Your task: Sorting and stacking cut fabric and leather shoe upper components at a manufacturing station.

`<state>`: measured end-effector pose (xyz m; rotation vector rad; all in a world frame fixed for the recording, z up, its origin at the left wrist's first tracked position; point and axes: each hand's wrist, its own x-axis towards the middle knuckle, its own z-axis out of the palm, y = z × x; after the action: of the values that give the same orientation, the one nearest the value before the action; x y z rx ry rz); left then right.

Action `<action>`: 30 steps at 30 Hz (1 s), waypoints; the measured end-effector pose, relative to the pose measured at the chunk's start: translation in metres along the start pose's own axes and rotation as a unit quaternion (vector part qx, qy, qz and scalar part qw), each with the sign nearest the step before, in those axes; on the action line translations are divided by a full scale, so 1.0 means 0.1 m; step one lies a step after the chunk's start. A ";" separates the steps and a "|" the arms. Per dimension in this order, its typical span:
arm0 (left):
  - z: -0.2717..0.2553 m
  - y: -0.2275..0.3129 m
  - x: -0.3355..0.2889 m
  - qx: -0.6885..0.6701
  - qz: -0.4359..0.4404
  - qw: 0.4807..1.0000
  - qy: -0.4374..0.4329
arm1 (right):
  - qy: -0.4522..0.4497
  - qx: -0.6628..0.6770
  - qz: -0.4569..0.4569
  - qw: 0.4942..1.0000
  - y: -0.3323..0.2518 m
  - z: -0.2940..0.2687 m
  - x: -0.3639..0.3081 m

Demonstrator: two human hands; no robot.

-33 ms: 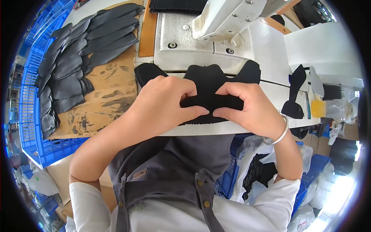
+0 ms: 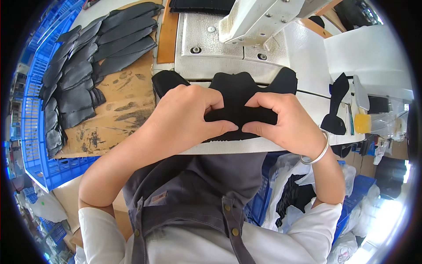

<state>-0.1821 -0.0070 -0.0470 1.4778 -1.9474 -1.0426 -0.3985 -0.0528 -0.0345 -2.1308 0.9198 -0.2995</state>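
Observation:
A black fabric piece (image 2: 235, 90) with a wavy, lobed far edge lies on the white sewing-machine table. My left hand (image 2: 189, 114) is bent over its left half, and my right hand (image 2: 288, 121) over its right half. Both hands have curled fingers and hold the fabric. The thumbs point at each other near its front edge, with a small gap between the tips. Dark cloth shows between each thumb and index finger. My other fingertips are hidden behind the hands. A silver bangle (image 2: 317, 154) circles my right wrist.
Beyond the fabric stands a white sewing machine (image 2: 263, 22). Overlapping black pieces (image 2: 79, 88) lie on stained cardboard (image 2: 127, 110) at left, beside a blue crate (image 2: 35, 132). At right lie a narrow black piece (image 2: 337, 103) and a yellow-capped container (image 2: 362, 124). Below the table edge sits a plastic-lined blue bin (image 2: 259, 202).

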 end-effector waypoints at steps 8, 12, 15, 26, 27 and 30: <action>-0.01 -0.03 0.02 -0.007 0.009 1.000 -0.008 | -0.024 0.002 0.009 1.000 -0.04 -0.02 0.03; 0.04 -0.09 0.00 0.024 0.062 0.997 0.033 | -0.023 -0.026 -0.003 0.999 -0.06 -0.01 0.03; 0.06 -0.10 0.00 0.015 0.073 0.996 0.049 | -0.011 -0.023 -0.019 0.999 -0.03 0.00 0.02; 0.06 -0.12 -0.01 0.040 0.075 0.995 0.046 | -0.011 -0.022 -0.014 1.000 -0.01 0.02 0.02; 0.06 -0.13 -0.02 0.040 0.074 0.995 0.046 | -0.012 -0.022 -0.014 1.000 -0.01 0.02 0.03; 0.08 -0.12 -0.01 0.037 0.083 0.995 0.049 | -0.016 -0.029 -0.002 0.999 -0.04 0.02 0.02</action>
<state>-0.1806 -0.0049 -0.0617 1.3521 -2.0183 -0.8200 -0.3944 -0.0511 -0.0329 -2.1849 0.9161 -0.2429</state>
